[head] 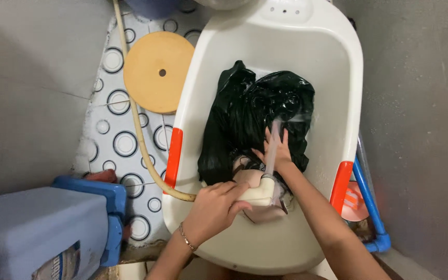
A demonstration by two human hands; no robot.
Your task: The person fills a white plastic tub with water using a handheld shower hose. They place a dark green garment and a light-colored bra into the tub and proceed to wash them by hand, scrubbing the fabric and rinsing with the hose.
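A white oval tub (338,78) with orange grips holds a wet black garment (255,119) and a pale pink cloth (250,179). My left hand (213,207) grips a cream spray nozzle (260,193) at the end of a beige hose (141,135). Water streams from the nozzle onto the black garment. My right hand (275,149) lies flat on the black garment with fingers spread, right where the stream lands. A thin bracelet circles my left wrist.
A round yellow lid (156,70) with a centre hole lies on the circle-patterned tile floor (120,140) left of the tub. A blue plastic container (37,228) stands at the lower left. Grey walls close in on both sides. A blue pipe frame (372,207) sits at the tub's right.
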